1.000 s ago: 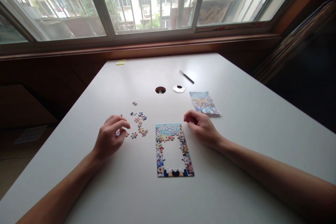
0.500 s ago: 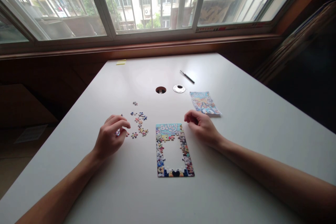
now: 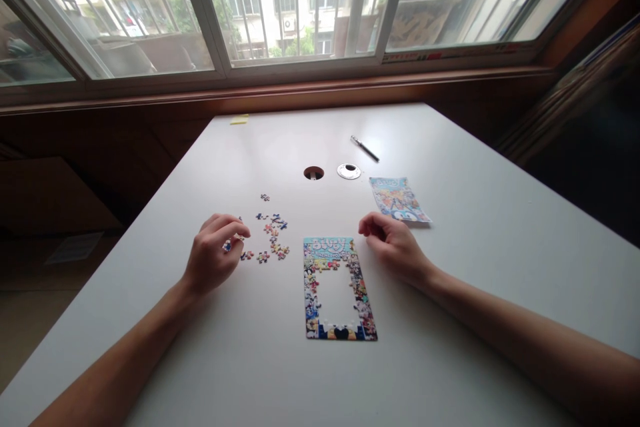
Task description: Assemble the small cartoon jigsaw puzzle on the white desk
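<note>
My left hand [image 3: 215,252] hovers at the left edge of a scatter of loose jigsaw pieces [image 3: 273,232], its fingers bent and apart from the thumb. Some colourful pieces show in the gap between thumb and forefinger, and others are partly hidden by the hand. A jigsaw puzzle [image 3: 365,308] lies in the middle, its frame joined all round and its centre bare down to the white tabletop. To the right of its top corner rests my right hand [image 3: 393,243], fingers curled in with nothing visible in them.
A printed picture sheet [image 3: 400,199] lies just beyond my right hand. Farther back are a pen [image 3: 365,148], a round metal cover [image 3: 349,171] and a cable hole [image 3: 313,173] in the white table [image 3: 280,373]. Yellow tape [image 3: 239,119] marks the far left edge, below a barred window.
The camera has turned slightly, so the scene sits farther right. My left hand has drawn a little leftward relative to the loose pieces. My right hand and the puzzle stay as they were.
</note>
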`<state>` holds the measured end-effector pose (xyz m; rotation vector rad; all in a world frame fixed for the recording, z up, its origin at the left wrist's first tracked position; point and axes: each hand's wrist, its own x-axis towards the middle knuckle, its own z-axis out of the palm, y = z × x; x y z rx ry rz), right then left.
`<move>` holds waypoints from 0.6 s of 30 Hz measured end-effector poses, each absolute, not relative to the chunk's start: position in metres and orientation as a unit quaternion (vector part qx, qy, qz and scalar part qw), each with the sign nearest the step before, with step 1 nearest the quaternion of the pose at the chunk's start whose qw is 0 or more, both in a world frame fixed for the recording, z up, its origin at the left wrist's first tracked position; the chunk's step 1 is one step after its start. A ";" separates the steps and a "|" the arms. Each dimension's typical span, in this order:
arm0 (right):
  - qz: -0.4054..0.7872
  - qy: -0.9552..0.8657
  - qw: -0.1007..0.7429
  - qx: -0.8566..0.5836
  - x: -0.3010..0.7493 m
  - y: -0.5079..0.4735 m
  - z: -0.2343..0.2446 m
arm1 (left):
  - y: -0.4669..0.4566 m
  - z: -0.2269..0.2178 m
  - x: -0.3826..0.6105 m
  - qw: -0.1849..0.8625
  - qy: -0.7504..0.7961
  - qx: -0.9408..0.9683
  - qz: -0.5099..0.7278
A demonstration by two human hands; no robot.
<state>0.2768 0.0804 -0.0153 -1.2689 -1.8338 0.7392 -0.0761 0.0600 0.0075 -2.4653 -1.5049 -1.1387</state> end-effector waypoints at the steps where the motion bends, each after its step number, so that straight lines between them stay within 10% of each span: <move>1: 0.290 -0.720 0.385 -0.498 0.277 0.081 -0.016 | 0.061 0.009 -0.079 0.029 -0.495 -0.788 -0.364; 18: 0.291 -0.729 0.364 -0.502 0.281 0.083 -0.018 | 0.076 0.012 -0.118 0.050 -0.580 -0.788 -0.199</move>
